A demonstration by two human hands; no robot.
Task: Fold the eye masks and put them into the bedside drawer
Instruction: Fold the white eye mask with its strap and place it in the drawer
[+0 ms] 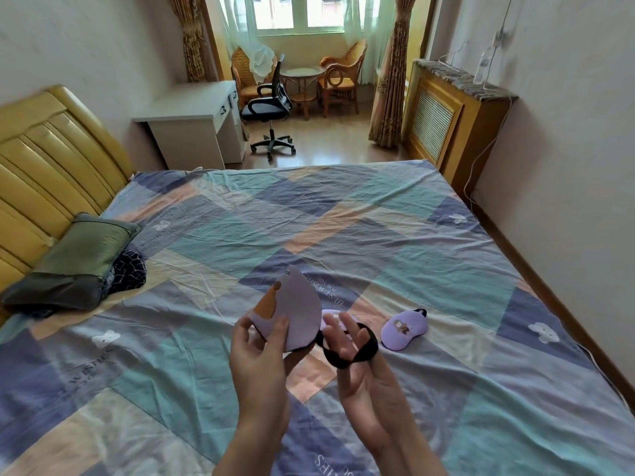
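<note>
My left hand [257, 355] pinches a folded lilac eye mask [295, 310] with an orange patch, held up above the bed. Its black elastic strap [350, 352] loops around the spread fingers of my right hand [360, 369]. A second lilac mask [330, 319] lies on the sheet just behind my hands, mostly hidden. A third lilac mask [405, 329] with a brown print rests on the bed to the right, its black strap tucked behind it. No bedside drawer is in view.
A patchwork sheet covers the bed [343, 228]. A green pillow [75, 262] on dark cloth lies by the yellow headboard [44, 159] at left. Beyond the bed stand a white desk [192, 121], an office chair [271, 104] and a radiator cabinet [453, 111].
</note>
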